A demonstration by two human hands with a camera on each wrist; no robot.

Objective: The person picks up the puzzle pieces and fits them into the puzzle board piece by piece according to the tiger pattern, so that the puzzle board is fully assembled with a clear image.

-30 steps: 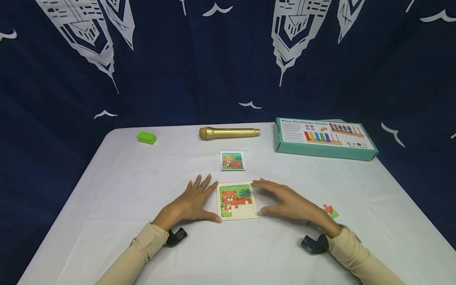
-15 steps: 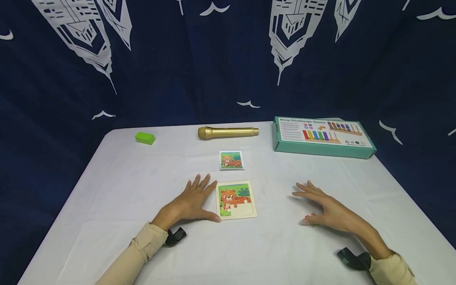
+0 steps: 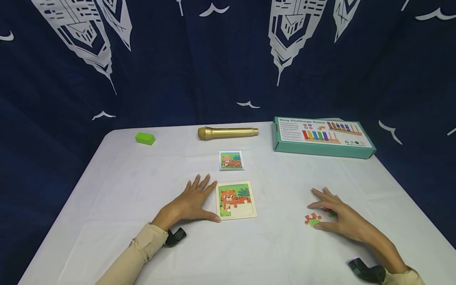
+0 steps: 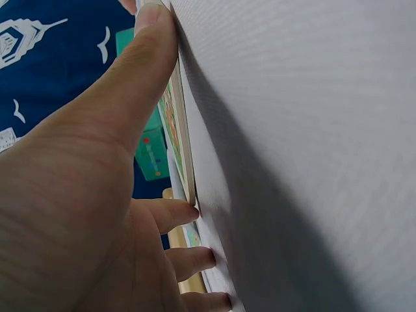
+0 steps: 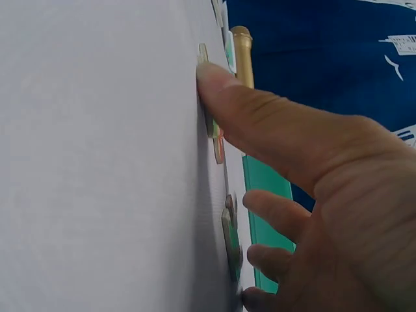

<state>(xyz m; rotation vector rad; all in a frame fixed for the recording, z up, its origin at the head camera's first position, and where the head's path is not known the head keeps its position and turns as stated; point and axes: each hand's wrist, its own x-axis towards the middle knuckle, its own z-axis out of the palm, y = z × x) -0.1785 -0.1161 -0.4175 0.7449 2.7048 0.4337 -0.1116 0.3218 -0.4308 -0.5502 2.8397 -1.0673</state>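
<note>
A square jigsaw puzzle board [image 3: 244,213] with a partly filled tiger picture lies mid-table; its lower right shows bare wood. My left hand [image 3: 190,204] rests along its left side with fingers spread. The thumb is at the near corner and the index finger at the far one; the left wrist view shows the board's edge [image 4: 184,140] between them. To the right, my right hand [image 3: 347,217] is over two loose puzzle pieces. Its thumb touches the red-and-green piece [image 3: 313,220], while the fingers reach over the other piece [image 3: 333,214], partly hidden beneath them.
Behind the board lies a small tiger picture card [image 3: 231,160]. Farther back are a gold microphone [image 3: 228,133], a green block [image 3: 145,138] and a teal Ring Challenge Game box [image 3: 324,138]. A dark blue patterned curtain [image 3: 199,63] hangs behind the white table [image 3: 171,158].
My right hand has left the board's right side and moved right, then slightly nearer, to the loose pieces. My left hand has stayed at the board.
</note>
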